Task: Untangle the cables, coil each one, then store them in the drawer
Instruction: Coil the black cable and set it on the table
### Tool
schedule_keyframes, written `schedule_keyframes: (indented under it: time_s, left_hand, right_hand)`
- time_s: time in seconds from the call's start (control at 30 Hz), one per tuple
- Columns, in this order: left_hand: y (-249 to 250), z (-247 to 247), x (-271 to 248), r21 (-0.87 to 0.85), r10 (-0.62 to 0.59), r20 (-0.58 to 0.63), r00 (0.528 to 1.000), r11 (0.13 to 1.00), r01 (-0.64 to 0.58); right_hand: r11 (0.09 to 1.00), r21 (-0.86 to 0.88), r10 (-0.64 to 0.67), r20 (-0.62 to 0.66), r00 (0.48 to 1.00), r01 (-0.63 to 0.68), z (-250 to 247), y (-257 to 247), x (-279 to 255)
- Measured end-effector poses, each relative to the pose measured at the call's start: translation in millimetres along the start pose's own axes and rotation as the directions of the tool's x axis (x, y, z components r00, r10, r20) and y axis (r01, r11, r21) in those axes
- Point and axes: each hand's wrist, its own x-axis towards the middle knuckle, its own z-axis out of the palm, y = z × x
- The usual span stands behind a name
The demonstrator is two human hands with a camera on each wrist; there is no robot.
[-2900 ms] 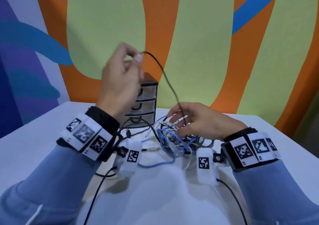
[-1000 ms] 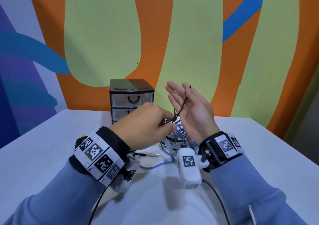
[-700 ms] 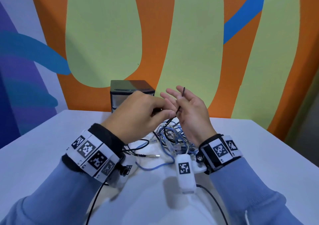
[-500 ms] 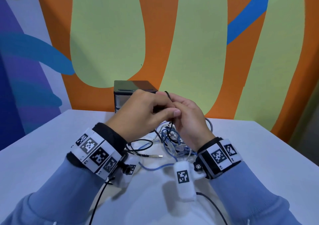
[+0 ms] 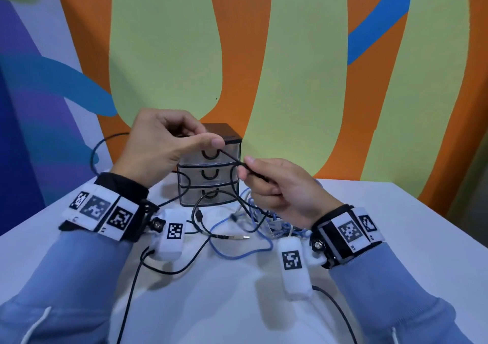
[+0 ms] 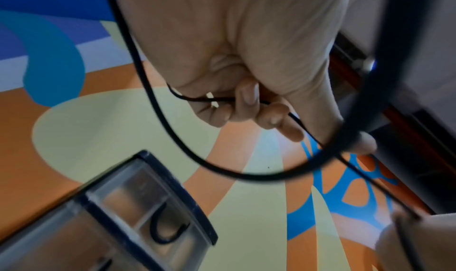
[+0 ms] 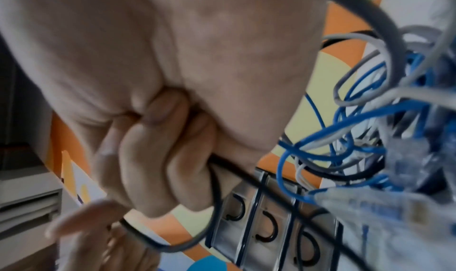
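Both hands are raised in front of the body, and both arms wear blue sleeves with marker bands at the wrists. The left hand (image 5: pixel 163 145) is higher, its thumb and curled fingers pinched together. The right hand (image 5: pixel 280 185) is lower, closed like a fist, thumb pressed on the index finger.

Hands drawn apart since half a second ago, left hand (image 5: pixel 161 148) raised, black cable (image 5: pixel 232 159) stretched taut to right hand (image 5: pixel 280 188).

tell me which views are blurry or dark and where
Head view: evenly lit, sharp, soft shadows on the table. Left wrist view: dim, the near black cable and drawer unit smeared. Right wrist view: the blue cables at right blurred, the right hand soft.
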Motion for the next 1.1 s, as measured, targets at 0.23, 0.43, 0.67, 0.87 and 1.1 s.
schedule_keyframes:
  time_s: [0.23,0.43,0.67,0.87,1.1]
  left_hand:
    - [-14.3,42.7,-5.9,0.321,-0.025,0.121,0.992,0.947,-0.016]
    - [7.3,65.8,-18.1,0.472,-0.113,0.49,0.864,0.868,-0.154]
    - [13.9,62.0,-19.2,0.518,-0.058,0.422,0.905,0.834,-0.188]
    - [17.6,43.5,-15.0,0.22,-0.224,0.425,0.877,0.965,0.14]
    - [9.3,31.7,-5.9,-0.148,-0.126,0.28,0.952,0.974,0.173]
  right_hand:
    - [0.918,0.348,-0.154,-0.127,0.98,0.19,4.4,1.2,6.7]
    - [0.83,0.421,-0.245,-0.313,0.918,0.365,-2.2,3.9,13.0]
    - [0.853,0.267,-0.297,-0.459,0.837,0.449,-0.6,14.3,22.9]
    - [0.923,-0.268,-0.379,-0.495,0.782,0.277,-4.6,19.2,23.4]
    - [0.93,-0.362,-0.198,-0.37,0.908,0.056,-7.3,17.7,20.1]
